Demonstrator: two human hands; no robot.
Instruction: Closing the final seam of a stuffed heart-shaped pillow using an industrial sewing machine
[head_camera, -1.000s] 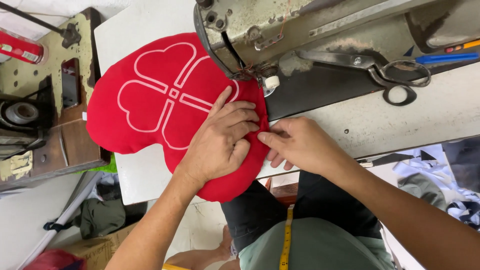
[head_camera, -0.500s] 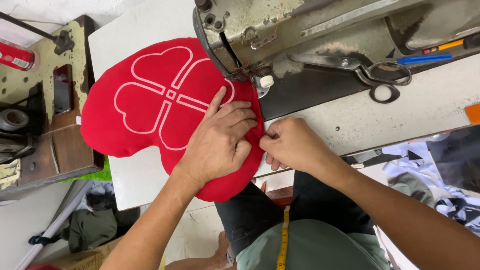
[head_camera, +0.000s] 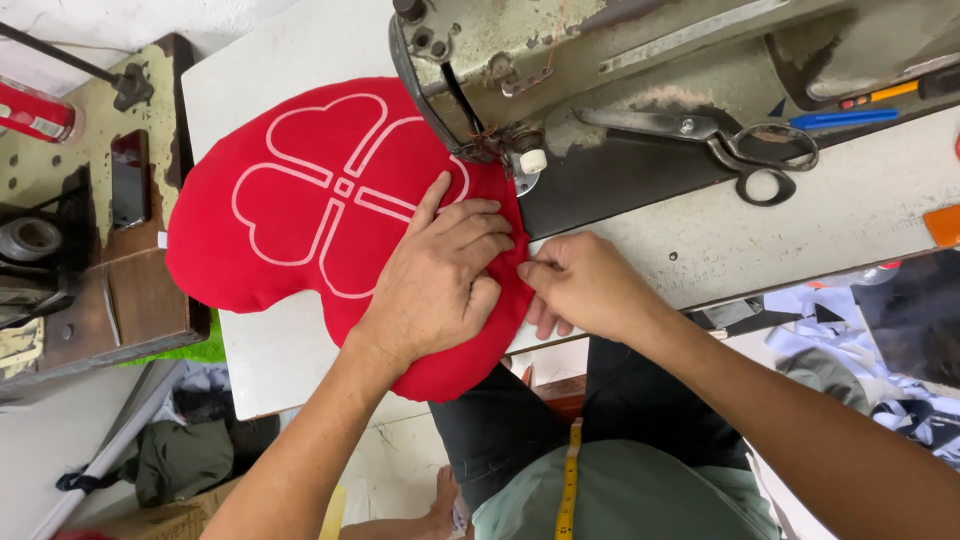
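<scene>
A stuffed red cushion with a white four-heart outline lies on the white sewing table, its right edge under the head of an old sewing machine. My left hand presses flat on the cushion's right side, fingers spread toward the needle. My right hand pinches the cushion's red edge just below the presser foot. A yellow tape measure hangs down over my green shirt.
Black-handled scissors rest on the machine bed, with a blue pen behind them. A worn wooden side stand with a phone and a red can is at the left. Cloth scraps lie on the floor.
The view has shifted slightly; the cushion and both hands sit a little lower and left in it. My hands keep the same hold at the seam.
</scene>
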